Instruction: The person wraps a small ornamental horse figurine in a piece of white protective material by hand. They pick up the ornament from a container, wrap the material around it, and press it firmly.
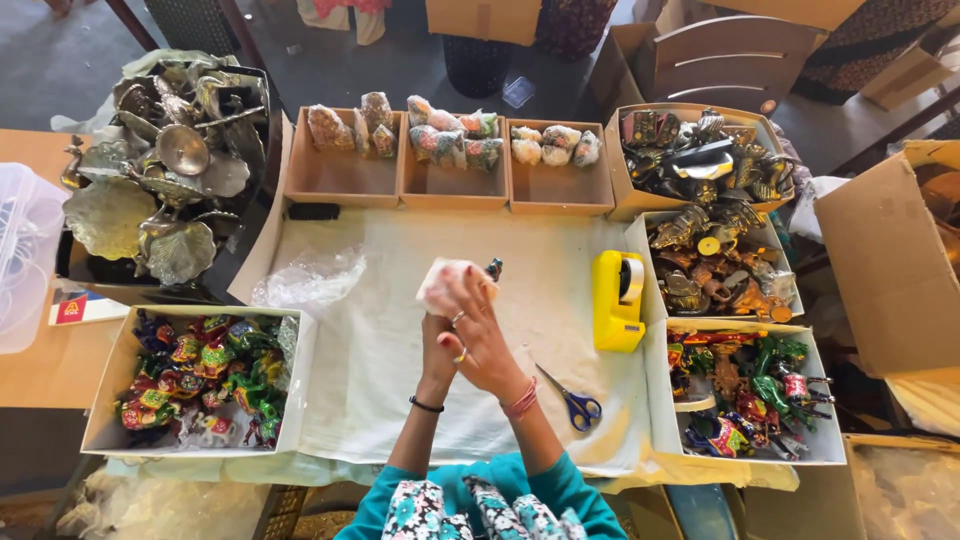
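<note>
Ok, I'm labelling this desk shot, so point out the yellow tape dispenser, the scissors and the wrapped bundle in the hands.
yellow tape dispenser [612, 305], head view, on its yellow body.
scissors [581, 408], head view, on the blue handles.
wrapped bundle [447, 280], head view, on the white wrapping.

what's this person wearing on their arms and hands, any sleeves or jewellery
Both forearms are bare; teal sleeves end near the elbows, above a floral-print garment. The left hand has a thin black band at the wrist. The right hand has rings on its fingers and a bunch of pinkish-red threads or bangles round the wrist.
</note>
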